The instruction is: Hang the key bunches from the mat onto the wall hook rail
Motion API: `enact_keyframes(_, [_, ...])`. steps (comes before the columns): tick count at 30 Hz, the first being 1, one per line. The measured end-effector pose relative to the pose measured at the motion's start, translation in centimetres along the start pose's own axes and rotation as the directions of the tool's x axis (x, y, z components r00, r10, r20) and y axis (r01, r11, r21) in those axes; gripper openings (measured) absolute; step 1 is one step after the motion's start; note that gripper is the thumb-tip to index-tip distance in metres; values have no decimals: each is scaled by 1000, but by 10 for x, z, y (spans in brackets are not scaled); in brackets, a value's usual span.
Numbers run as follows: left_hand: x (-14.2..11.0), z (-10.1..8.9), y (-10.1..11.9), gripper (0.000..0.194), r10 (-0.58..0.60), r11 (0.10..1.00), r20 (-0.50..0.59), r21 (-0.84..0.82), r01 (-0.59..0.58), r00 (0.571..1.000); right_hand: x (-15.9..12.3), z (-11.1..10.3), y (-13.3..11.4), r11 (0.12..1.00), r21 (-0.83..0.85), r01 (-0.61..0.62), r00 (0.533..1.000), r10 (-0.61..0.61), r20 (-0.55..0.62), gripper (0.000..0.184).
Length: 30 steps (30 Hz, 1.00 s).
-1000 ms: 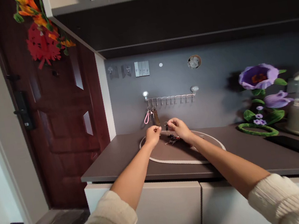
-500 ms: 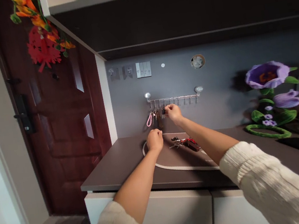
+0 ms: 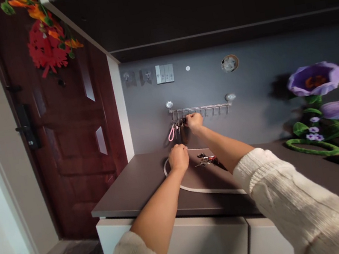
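A metal hook rail (image 3: 202, 108) is fixed to the grey back wall. From its left hooks hang several keys (image 3: 177, 127) and a pink strap (image 3: 171, 133). My right hand (image 3: 194, 122) is at the rail with finger and thumb pinched on dark-headed keys (image 3: 183, 121), beside the hanging ones. Lower down, my left hand (image 3: 179, 158) is closed just above the counter, beneath the hanging keys. What its fingers hold, if anything, is hidden. A bunch of keys (image 3: 206, 160) lies on the brown mat (image 3: 194, 179), partly covered by my right forearm.
A dark shelf (image 3: 201, 4) overhangs the counter (image 3: 127, 186). On the right stand purple artificial flowers (image 3: 316, 80) with a green base. The dark red door (image 3: 77, 159) is at the left. A switch panel (image 3: 165, 73) sits above the rail.
The view has tilted down and shifted slightly left. My right hand has brought the dark-headed keys closer to the rail and the hanging keys. My left hand stays closed below them.
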State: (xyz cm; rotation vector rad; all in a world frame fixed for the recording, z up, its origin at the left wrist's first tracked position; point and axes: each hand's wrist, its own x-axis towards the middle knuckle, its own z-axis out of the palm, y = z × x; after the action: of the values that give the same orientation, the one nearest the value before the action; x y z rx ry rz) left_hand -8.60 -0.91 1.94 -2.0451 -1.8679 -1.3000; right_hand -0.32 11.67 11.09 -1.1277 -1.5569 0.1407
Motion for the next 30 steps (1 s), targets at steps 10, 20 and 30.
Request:
enact_keyframes(10, [0, 0, 0, 27, -3, 995, 5, 97, 2, 1000, -4, 7, 16, 976, 135, -170, 977, 184, -104, 24])
enact_keyframes(20, [0, 0, -4, 24, 34, 996, 4, 76, -35, 999, -9, -4, 22, 968, 165, -188, 977, 201, -67, 18])
enact_keyframes(30, [3, 5, -11, 19, 153, 985, 56, -86, -148, 987, -52, -43, 32, 950, 267, -162, 987, 154, 51, 12])
